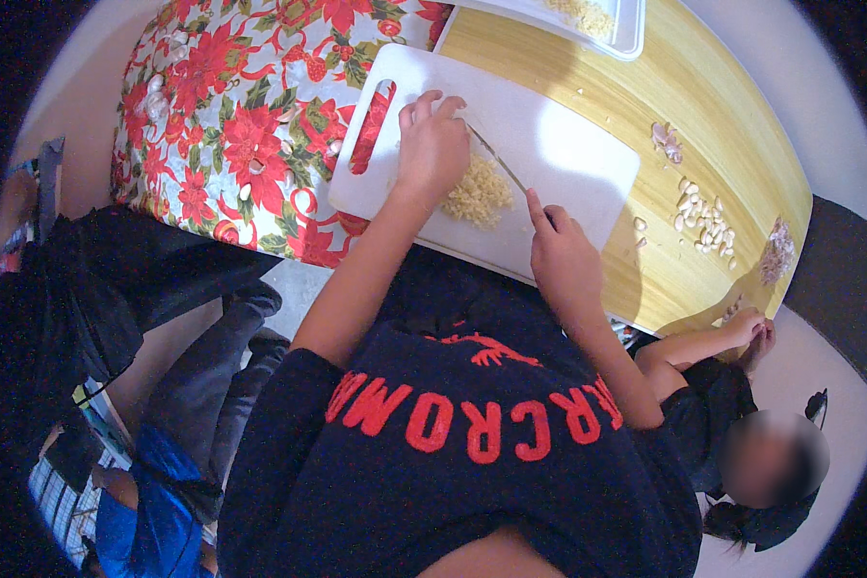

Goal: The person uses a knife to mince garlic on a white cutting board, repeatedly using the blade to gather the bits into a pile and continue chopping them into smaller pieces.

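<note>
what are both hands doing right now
Left hand: open, pressing flat on the knife blade over the pale minced pile.
Right hand: closed on the knife handle.

Wooden table, floral cloth (red), white cutting board, peeled garlic cloves, tray

One white cutting board, one knife, one white tray.

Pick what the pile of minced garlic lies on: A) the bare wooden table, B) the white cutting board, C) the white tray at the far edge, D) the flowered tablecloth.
B: the pile of minced garlic lies on the white cutting board, between the left hand pressing the knife blade and the right hand on its handle.
</note>
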The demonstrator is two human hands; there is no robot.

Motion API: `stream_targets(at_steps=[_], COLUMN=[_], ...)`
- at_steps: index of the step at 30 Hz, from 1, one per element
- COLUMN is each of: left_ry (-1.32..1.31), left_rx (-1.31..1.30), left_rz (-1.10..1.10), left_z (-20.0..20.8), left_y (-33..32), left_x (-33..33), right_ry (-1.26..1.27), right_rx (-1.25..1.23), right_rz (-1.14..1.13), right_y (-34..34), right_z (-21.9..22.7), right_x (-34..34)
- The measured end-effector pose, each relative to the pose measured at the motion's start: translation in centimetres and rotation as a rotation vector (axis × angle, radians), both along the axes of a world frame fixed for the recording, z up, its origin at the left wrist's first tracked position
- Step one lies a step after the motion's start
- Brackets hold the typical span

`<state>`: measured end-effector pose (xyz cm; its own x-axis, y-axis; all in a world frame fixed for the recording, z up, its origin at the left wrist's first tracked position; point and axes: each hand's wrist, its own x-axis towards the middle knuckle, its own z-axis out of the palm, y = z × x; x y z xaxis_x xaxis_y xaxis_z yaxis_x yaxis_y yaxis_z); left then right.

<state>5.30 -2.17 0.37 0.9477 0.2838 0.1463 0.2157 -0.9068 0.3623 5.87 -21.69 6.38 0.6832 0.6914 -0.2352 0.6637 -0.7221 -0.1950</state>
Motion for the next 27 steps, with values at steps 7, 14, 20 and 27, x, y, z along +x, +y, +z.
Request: stream_targets(at_steps=[7, 14, 20, 27], left_ry=[-0.006, -0.002, -0.027, 0.033], left_rx=[0.027, 0.043, -0.039, 0.002], left_rz=[0.006, 0.006, 0.007, 0.025], left_z=[-0.3, -0.5, 0.0, 0.2], left_y=[-0.1, -0.2, -0.3, -0.2], left_x=[0.0, 0.0, 0.0, -0.1], right_ry=[0.03, 0.047, 0.076, 0.103], right_rx=[0.044, 0.11, 0.0, 0.052], right_rz=[-0.023, -0.063, -0.085, -0.09], right_y=[0.2, -0.1, 0.2, 1.0], right_z=[-1.9, -0.5, -1.6, 0.1], right_x=[-1.0, -1.0, -1.6, -1.4])
